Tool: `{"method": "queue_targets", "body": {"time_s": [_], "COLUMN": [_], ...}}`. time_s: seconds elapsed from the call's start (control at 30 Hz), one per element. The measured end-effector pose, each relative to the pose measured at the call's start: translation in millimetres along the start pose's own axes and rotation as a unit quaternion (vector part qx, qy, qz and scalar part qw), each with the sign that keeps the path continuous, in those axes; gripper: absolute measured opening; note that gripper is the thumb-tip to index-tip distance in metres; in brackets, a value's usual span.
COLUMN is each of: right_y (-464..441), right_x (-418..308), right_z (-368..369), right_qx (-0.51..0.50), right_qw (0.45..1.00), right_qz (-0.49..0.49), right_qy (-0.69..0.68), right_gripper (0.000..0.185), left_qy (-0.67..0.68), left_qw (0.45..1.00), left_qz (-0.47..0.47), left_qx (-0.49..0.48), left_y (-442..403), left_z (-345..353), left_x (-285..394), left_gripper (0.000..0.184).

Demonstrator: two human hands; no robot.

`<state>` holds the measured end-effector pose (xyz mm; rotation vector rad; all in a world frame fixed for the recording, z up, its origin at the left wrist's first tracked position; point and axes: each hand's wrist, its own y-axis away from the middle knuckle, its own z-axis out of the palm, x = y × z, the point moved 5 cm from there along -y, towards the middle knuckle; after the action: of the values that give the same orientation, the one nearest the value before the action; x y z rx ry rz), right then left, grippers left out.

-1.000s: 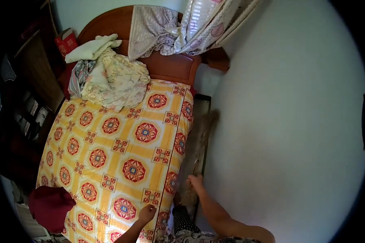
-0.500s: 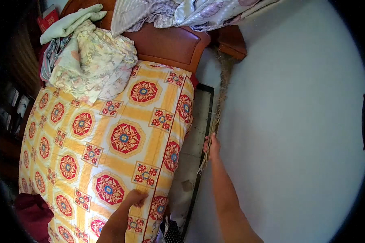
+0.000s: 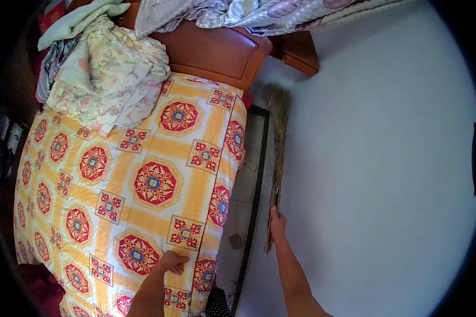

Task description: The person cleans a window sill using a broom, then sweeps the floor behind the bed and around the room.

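Observation:
My right hand (image 3: 278, 224) is closed around the lower end of a straw broom (image 3: 279, 153). The broom is upright in the view, its bushy end away from me, beside the white wall and above the narrow strip of floor. My left hand (image 3: 173, 262) is over the near right part of the bed, on or just above the yellow, red and white patterned sheet (image 3: 153, 182). Its fingers are curled together, and whether anything is in them is hidden.
A floral cloth (image 3: 111, 74) lies heaped at the head of the bed, by the brown headboard (image 3: 211, 50). A curtain (image 3: 264, 13) hangs over the headboard. Dark red cloth (image 3: 39, 288) is at the lower left. A wooden corner piece (image 3: 300, 53) juts out near the wall (image 3: 375, 158).
The broom has come up from the floor strip and now stands beside the wall in my right hand. My left hand has shifted slightly left. The view has moved closer to the bed's head.

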<state>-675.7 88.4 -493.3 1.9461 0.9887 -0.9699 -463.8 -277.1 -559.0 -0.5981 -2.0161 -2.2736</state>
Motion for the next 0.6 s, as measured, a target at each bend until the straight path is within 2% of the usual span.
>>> {"method": "queue_targets", "body": {"time_s": [0.07,0.13,0.27,0.33,0.37,0.47,0.53,0.6], "right_y": [-40.2,-64.1,-98.6,-107.9,-109.1,-105.3,-86.4,-17.4], "right_x": [-3.6,-36.2,19.2,34.6,42.5,64.2,79.2,17.7], "right_z": [4.1,14.3,40.8,48.6,48.7,45.4,28.3,14.8], "right_qx": [-0.005,0.046,0.072,0.044,0.045,0.037,0.044,0.02], "right_qw": [0.999,0.997,0.993,0.979,0.978,0.977,0.99,0.995], "right_qz": [0.032,0.052,0.078,0.104,0.103,0.122,0.06,0.05], "right_qy": [0.001,0.018,0.044,0.169,0.175,0.168,0.118,0.086], "right_gripper": [0.053,0.054,0.053,0.051,0.051,0.054,0.055,0.053], "left_qy": [-0.008,-0.013,0.021,-0.006,-0.009,0.019,0.007,-0.005], "left_qw": [1.0,0.999,0.999,1.0,1.0,1.0,1.0,1.0], "left_qz": [-0.025,-0.029,-0.037,-0.013,-0.004,0.011,0.011,0.008], "left_qx": [-0.003,-0.009,-0.021,-0.018,-0.015,-0.016,-0.016,-0.014], "left_y": [6.1,2.0,-10.7,-3.9,7.6,4.7,3.9,2.5], "left_z": [1.5,-1.9,-5.8,-3.0,-2.5,-0.7,-2.9,-0.6], "left_x": [6.1,1.3,-12.4,-3.3,5.8,3.2,2.1,3.3], "left_gripper": [0.043,0.042,0.041,0.042,0.044,0.044,0.043,0.042]}}
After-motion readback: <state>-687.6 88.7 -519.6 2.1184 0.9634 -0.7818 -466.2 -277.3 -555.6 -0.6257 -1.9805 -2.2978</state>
